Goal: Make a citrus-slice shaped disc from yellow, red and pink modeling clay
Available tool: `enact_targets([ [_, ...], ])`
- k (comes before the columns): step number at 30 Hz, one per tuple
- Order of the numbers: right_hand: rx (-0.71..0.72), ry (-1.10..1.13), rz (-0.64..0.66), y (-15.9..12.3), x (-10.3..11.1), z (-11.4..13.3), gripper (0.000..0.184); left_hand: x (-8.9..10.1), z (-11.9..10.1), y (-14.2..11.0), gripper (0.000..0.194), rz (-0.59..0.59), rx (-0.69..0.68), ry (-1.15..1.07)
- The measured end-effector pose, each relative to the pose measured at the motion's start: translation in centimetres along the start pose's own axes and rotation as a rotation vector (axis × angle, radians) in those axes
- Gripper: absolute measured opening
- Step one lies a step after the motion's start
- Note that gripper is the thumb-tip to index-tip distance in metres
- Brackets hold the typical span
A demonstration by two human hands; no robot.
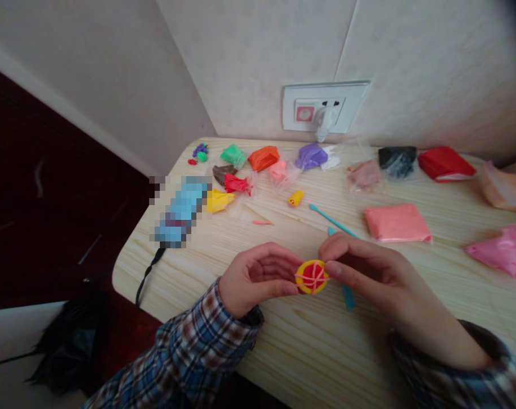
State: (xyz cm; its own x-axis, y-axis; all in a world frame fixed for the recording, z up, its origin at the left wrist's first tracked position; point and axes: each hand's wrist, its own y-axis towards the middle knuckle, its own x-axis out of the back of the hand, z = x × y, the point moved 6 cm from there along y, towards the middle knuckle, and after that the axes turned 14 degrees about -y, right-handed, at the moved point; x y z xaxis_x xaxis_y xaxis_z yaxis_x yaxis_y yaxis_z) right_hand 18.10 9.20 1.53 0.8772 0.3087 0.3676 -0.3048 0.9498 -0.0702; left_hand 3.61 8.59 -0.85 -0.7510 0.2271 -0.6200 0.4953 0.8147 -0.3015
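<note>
Left hand (261, 278) grip pinches yellow-red disc (311, 270) over counter (292, 346), toward near edge, probably keeping pink strips (314, 278) accessible; right hand (379, 272) touches opposite side, pinch unclear.

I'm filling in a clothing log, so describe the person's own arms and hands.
The left sleeve and right sleeve are long, in plaid of blue, brown, white and dark tones. The left hand and right hand are bare: no gloves or rings show.

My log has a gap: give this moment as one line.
left hand: holding yellow-rimmed red disc; right hand: at disc's right edge; disc: pink strands across face; table: pink strip beyond hands
</note>
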Motion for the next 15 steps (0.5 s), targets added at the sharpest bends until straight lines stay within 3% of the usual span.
enact_targets([
  [15,-0.019,0.064,0.113,-0.22,-0.9,-0.07,0.025,0.08,0.07,0.05,0.031,0.003,-0.007,-0.043],
])
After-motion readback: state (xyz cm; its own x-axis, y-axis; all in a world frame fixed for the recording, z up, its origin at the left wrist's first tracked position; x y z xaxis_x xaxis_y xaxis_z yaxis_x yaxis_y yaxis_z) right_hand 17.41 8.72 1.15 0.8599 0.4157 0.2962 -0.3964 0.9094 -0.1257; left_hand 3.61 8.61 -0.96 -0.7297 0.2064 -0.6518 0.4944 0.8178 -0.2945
